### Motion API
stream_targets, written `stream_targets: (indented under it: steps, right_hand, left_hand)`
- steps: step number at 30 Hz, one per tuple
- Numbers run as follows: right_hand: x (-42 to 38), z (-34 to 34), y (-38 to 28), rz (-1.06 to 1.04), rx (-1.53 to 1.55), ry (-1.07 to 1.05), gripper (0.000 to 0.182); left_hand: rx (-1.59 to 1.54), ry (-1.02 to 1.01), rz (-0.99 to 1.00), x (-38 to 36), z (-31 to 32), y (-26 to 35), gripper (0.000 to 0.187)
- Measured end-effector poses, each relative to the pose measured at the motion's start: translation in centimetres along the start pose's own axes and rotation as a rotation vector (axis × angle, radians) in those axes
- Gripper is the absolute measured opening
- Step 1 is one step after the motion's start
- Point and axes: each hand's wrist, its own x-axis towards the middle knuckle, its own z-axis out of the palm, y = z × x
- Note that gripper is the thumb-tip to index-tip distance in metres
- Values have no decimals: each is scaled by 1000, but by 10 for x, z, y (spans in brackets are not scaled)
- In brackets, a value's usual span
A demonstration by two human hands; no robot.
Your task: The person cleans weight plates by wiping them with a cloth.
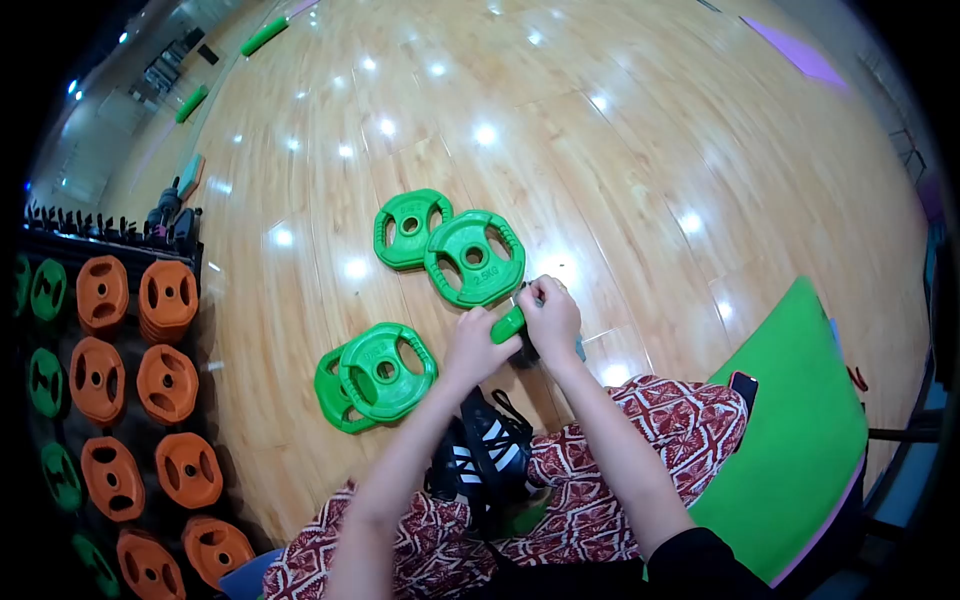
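Note:
In the head view my left hand (478, 347) is closed around a short green piece (508, 324), which looks like the rim of a small object seen edge-on. Its full shape is hidden by my hands. My right hand (552, 318) is beside it with the fingers pinched together near a small dark part that I cannot make out. Just beyond my hands, a green weight plate (484, 290) marked 2.5KG overlaps another green plate (386, 258) on the floor. Nearer on the left, one green plate (362, 392) rests partly on a second (332, 408).
At left a rack holds orange weight plates (98, 380) and green plates (45, 382). My black shoes (480, 455) are below my hands. To the right lie a green mat (790, 400) and a phone (743, 386). Wooden floor (600, 190) stretches ahead.

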Motion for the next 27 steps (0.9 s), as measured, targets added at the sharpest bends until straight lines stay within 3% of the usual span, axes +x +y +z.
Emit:
stream_targets:
  steps: [2, 3, 5, 6, 10, 14, 22, 27]
  right_hand:
    - [-6, 6, -13, -60, 1, -19, 15]
    - [-26, -47, 17, -23, -155, -53, 15]
    - [-15, -28, 1, -310, -167, -40, 13]
    - [-19, -17, -7, -349, -117, -49, 11]
    - [-6, -8, -4, -247, 4, -127, 14]
    - [1, -3, -3, -161, 16, -74, 15]
    - [8, 5, 1, -108, 52, -8, 16]
    - [7, -3, 0, -73, 65, -41, 16]
  left_hand:
    - [-12, 181, -9, -5, -5, -4, 42]
    - [-160, 111, -5, -15, 50, 30, 42]
    - [-397, 183, 134, 3, 39, 5, 42]
    - [-322, 128, 94, -7, 23, -7, 39]
    - [-367, -55, -107, -22, -3, -4, 37]
    - [-451, 6, -146, -16, 8, -5, 33]
    - [-535, 6, -182, -4, 8, -4, 43]
    - [-500, 22, -101, -6, 10, -5, 38]
